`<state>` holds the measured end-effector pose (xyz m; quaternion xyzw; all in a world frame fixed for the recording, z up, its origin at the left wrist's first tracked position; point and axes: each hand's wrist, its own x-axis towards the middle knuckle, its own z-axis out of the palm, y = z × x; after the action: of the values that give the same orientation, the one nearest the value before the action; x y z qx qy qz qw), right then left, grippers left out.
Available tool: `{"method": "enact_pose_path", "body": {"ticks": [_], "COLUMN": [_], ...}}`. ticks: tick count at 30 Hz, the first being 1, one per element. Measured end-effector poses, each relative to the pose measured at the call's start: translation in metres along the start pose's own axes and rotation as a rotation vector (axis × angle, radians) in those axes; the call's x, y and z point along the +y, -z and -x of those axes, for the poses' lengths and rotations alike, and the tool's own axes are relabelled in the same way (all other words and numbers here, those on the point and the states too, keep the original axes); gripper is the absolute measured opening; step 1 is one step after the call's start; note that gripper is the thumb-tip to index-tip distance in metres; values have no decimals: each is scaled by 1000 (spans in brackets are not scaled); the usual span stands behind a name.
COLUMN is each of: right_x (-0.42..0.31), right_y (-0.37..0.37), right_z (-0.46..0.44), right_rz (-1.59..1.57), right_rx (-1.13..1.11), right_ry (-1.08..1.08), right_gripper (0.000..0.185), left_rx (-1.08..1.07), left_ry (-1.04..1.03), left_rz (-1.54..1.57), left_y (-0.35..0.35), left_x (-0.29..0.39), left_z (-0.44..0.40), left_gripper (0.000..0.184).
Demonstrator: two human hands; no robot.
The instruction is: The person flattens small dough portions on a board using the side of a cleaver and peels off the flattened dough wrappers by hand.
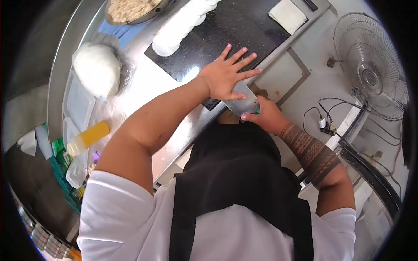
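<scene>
My left hand [226, 76] is spread open with its palm down over the near edge of a black board [235, 30]. Its thumb lies over a grey, rounded metal piece [241, 100], possibly a scraper or a shallow dish. My right hand [267, 115], at the end of a tattooed forearm, grips that metal piece from the right, beyond the counter's edge. A row of overlapping white dough rounds [180, 28] lies along the board's left side. On its far right corner rests a pale folded cloth or sheet [287, 16].
A metal bowl of chunky beige filling [130, 9], a bag of white dough [96, 69], plastic lids [78, 102] and a bottle of yellow liquid [89, 137] are on the left. A fan [370, 78] and cables with plugs [326, 126] are at the right.
</scene>
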<state>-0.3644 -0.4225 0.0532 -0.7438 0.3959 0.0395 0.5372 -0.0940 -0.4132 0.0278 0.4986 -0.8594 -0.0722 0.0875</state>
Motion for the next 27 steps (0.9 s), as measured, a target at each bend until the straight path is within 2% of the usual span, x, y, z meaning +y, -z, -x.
{"method": "enact_pose_path", "body": {"ticks": [3, 4, 7, 9, 11, 13, 14, 15, 16, 17, 19, 21, 25, 27], "right_x": [13, -3, -30, -27, -23, -27, -9, 8, 5, 5, 5, 4, -23, -33], "right_y": [15, 28, 56, 57, 50, 28, 9, -7, -12, -11, -3, 21, 61, 53], "right_z": [-21, -29, -55, -62, -60, -29, -19, -11, 1, 2, 6, -11, -33, -35], "right_rz": [101, 123, 290, 218, 110, -38, 9, 56, -66, -38, 30, 48, 77, 40], "right_rx": [77, 40, 4, 65, 81, 45, 80, 118, 63, 109, 182, 164, 121, 106], "right_ry": [101, -27, 24, 75, 87, 53, 88, 123, 1, -29, -84, -37, 21, 20], "right_gripper": [69, 63, 60, 60, 61, 62, 66, 70, 72, 70, 67, 65, 65, 65], "left_rx": [52, 71, 83, 148, 212, 137, 145, -26, -11, 3, 31, 55, 176, 214], "left_ry": [-6, 1, 63, 45, -85, -132, -126, -63, -115, -166, -131, -116, -30, -108], "left_rz": [-69, -125, -218, -217, -115, -62, -10, -43, -11, 24, 13, -107, -130, -61], "left_y": [0, 3, 9, 16, 21, 29, 16, 4, 2, -1, -5, 1, 9, 18], "left_x": [-13, -24, -51, -65, -65, -46, -35, -20, -10, -4, -5, -16, -51, -56], "left_z": [-21, -29, -38, -47, -47, -30, -18, -8, -11, -20, -37, -55, -69, -60], "left_gripper": [95, 95, 93, 96, 96, 98, 99, 98, 97, 97, 96, 97, 95, 97]}}
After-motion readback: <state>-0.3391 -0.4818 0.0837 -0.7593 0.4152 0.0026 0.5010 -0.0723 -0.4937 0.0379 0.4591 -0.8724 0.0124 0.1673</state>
